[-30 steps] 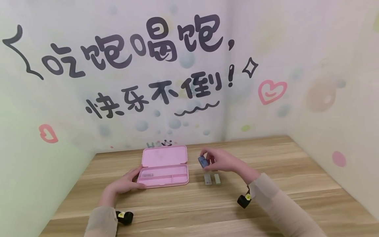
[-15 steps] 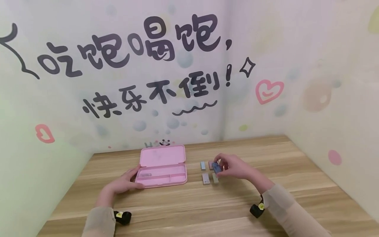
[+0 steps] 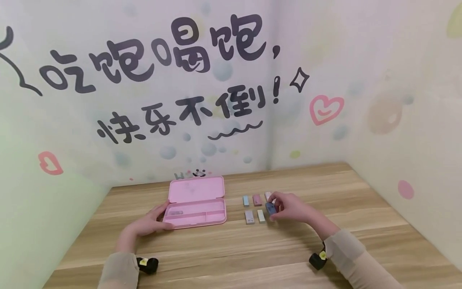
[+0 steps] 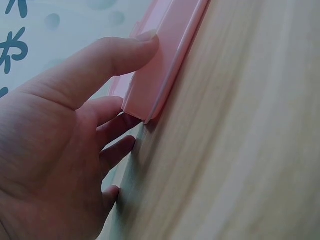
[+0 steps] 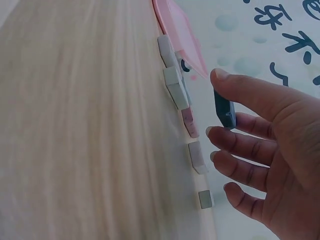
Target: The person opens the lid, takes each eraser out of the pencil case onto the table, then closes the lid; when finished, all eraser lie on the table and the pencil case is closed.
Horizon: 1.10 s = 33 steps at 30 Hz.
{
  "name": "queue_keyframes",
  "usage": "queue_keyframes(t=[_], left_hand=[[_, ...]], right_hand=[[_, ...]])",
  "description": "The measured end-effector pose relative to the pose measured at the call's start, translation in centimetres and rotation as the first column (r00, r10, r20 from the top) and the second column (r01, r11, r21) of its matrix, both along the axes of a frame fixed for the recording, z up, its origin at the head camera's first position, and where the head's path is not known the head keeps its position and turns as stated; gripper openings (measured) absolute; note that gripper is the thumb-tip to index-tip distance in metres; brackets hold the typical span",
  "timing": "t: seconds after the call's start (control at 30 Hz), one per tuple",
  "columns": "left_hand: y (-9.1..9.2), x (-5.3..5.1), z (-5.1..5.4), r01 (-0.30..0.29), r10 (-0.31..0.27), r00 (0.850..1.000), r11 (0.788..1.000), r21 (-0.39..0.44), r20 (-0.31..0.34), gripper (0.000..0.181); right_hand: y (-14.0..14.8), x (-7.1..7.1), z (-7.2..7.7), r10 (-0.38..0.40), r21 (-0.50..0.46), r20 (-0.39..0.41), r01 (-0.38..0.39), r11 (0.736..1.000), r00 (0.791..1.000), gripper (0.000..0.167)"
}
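Observation:
My left hand (image 3: 146, 223) holds the left end of an open pink pencil case (image 3: 216, 222), thumb on its front side in the left wrist view and fingers behind. Between thumb and index finger, my right hand (image 3: 294, 208) pinches a dark blue eraser-like block (image 5: 224, 109), raised off the table in the right wrist view. Beside it are a pale cream block (image 3: 261, 216) and a lilac-grey block (image 3: 249, 217). Farther back lie a light blue block (image 3: 246, 200), a pink block (image 3: 256, 200) and a whitish block (image 3: 267, 196), partly hidden by the hand.
A small greyish item (image 3: 176, 213) lies in the case's back compartment. The raised lid (image 3: 196, 190) leans near the printed wall (image 3: 231, 152). Another small grey-green block (image 5: 205, 199) shows in the right wrist view. Wood-grain table (image 3: 216, 257) stretches in front.
My right hand has moved right with the dark blue block, from above the back blocks to beside the cream one. Back-row blocks have come into sight. My left hand stays on the pencil case.

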<state>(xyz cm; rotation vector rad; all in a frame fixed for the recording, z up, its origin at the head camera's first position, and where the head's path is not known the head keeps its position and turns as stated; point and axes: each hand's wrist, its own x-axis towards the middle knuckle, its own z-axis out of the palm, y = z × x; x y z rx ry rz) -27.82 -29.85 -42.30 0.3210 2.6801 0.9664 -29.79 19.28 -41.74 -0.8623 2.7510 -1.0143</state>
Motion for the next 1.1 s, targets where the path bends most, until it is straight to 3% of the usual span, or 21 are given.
queue_keyframes(t=[0.53, 0.83, 1.1], left_hand=[[-0.2, -0.3, -0.2, 0.023, -0.023, 0.999, 1.000, 0.003, -0.025, 0.102], [-0.3, 0.0, -0.3, 0.053, -0.052, 0.997, 0.998, 0.013, -0.063, 0.099], [-0.1, -0.2, 0.0, 0.033, -0.032, 0.999, 0.999, 0.037, -0.019, 0.102]], right_hand=[[0.9, -0.5, -1.5, -0.037, 0.037, 0.032, 0.036, 0.999, 0.999, 0.043], [0.2, -0.3, -1.9, -0.067, 0.045, 0.052, 0.065, 0.997, 0.996, 0.044], [0.2, -0.4, -2.0, -0.100, 0.040, 0.056, 0.097, 0.994, 0.993, 0.044]])
